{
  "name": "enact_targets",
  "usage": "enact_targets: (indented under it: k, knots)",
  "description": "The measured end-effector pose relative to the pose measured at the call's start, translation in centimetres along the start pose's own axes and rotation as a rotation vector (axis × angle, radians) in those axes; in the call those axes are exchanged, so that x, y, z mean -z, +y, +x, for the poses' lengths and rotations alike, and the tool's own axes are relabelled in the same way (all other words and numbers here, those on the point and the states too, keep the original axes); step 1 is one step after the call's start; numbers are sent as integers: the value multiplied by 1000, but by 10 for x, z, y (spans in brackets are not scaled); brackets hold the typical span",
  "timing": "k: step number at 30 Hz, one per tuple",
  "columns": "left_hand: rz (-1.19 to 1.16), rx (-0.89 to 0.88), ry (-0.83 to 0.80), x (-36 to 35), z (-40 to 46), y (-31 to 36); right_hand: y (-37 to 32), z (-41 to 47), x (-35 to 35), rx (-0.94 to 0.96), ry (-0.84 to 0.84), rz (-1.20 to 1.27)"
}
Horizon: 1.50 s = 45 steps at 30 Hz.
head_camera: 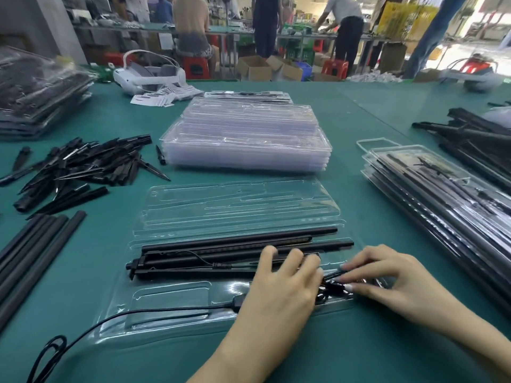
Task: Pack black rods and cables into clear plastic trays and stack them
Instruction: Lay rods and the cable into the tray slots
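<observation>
On the green table right before us lies the open clear tray (171,308), black rods (237,246) already seated in its upper channels. We judge the cable step is in hand: our left hand (279,288) rests with fingers straight and spread on the rods, while our right hand (387,280) pinches the coiled end of the cable (166,310) (the rest trails off the tray's left). Next we must tuck that slack into its pocket.

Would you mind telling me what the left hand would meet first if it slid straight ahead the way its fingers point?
The left hand points away from the person, its fingers already lying over the black rods in the open tray. Going on, it would probably meet the tray's clear lid next, though depth is hard to judge.
</observation>
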<state>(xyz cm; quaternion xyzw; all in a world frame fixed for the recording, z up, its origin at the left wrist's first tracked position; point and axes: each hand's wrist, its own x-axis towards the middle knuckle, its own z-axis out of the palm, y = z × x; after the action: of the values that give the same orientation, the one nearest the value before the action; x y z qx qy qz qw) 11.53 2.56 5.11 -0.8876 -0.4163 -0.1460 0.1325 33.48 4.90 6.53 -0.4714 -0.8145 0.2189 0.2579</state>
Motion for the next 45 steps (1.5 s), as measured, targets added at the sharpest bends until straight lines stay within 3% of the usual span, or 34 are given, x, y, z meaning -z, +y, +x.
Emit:
enact_targets:
  k: [5,14,19,27,31,36,45]
  knots:
    - [-11,-43,23,4,-2,2,0,15,-1,-62,-32,64]
    - [-366,248,56,8,-4,-7,4,9,12,-42,-66,160]
    - [-304,210,1,11,-1,-8,11,-1,33,35,-80,-57]
    - [-317,208,-41,7,3,-3,13,0,27,-124,-39,178]
    - [-380,232,-6,5,3,-3,15,7,27,-196,-111,309]
    - [-665,284,24,-1,-1,-12,14,7,26,-220,-208,311]
    - [-694,282,30,-2,4,-11,6,14,23,-239,-166,168]
